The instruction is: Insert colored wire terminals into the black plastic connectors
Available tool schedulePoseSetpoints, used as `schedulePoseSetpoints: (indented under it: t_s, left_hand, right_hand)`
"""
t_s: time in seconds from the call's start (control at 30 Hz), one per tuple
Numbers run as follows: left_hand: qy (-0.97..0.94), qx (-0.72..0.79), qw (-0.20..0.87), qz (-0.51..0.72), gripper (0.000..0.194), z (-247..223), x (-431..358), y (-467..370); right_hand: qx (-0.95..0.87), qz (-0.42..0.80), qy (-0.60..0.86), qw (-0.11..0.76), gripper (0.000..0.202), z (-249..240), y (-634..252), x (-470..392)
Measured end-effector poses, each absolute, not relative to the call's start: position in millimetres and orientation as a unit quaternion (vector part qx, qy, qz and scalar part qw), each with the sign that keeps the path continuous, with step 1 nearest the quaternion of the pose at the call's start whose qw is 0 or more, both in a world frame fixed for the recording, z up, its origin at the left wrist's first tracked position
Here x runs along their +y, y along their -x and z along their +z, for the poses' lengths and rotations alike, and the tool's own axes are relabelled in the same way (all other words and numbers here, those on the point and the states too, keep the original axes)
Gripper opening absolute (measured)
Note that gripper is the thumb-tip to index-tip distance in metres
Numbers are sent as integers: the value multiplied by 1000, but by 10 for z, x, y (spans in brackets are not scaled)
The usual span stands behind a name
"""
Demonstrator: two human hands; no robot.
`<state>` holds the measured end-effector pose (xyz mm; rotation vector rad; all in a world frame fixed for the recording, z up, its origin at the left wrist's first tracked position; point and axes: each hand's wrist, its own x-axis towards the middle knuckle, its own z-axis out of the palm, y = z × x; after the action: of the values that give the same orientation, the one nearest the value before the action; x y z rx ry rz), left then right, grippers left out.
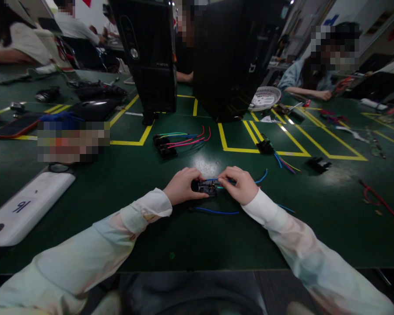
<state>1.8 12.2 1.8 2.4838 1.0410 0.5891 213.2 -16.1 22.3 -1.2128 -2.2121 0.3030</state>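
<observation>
Gripping black housing (pixel 211 188) in left hand (pixel 184 186) | right hand (pixel 239 183) pinching blue wire (pixel 211 179) | white basket (pixel 277 92): contents unclear

The dark green, flat-topped table (pixel 210 240) lies dim, whitish glare patches paling its middle and right side; along its far edge, outlines blur and stretch.

On your left, the label (pixel 19 207) on the white device (pixel 49 187) bears a number you could take as 91 or, turned over, 16. The small lettering (pixel 162 64) on the black casing (pixel 151 85) ahead is unreadable.
</observation>
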Motion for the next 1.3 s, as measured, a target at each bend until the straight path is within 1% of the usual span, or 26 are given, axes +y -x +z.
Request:
schedulePoseSetpoints:
  t_s: [0.1, 0.23, 0.47, 0.63, 0.8, 0.93, 1.3]
  left_hand:
    - [-885, 371, 192, 208, 40, 21, 120, -19]
    - [-886, 374, 187, 203, 41, 20, 124, -14]
    - [-886, 370, 188, 205, 40, 18, 121, -17]
    - [-888, 362, 189, 209, 39, 23, 117, -13]
    - [-889, 365, 184, 208, 39, 14, 125, -12]
    - [-889, 364, 185, 206, 39, 14, 125, -16]
    - [-887, 367, 188, 208, 40, 10, 126, -13]
  right_hand:
    - [-836, 125, 459, 274, 11, 225, -2141, -157]
    - [-831, 114, 459, 293, 12, 257, -2129, -165]
    - [-827, 106, 467, 296, 12, 250, -2133, -139]
    - [-837, 165, 447, 270, 11, 257, -2150, -127]
    - [-828, 145, 455, 293, 12, 259, -2154, -108]
    - [-836, 170, 441, 280, 11, 270, -2173, -96]
    - [-839, 166, 439, 275, 12, 274, -2181, -109]
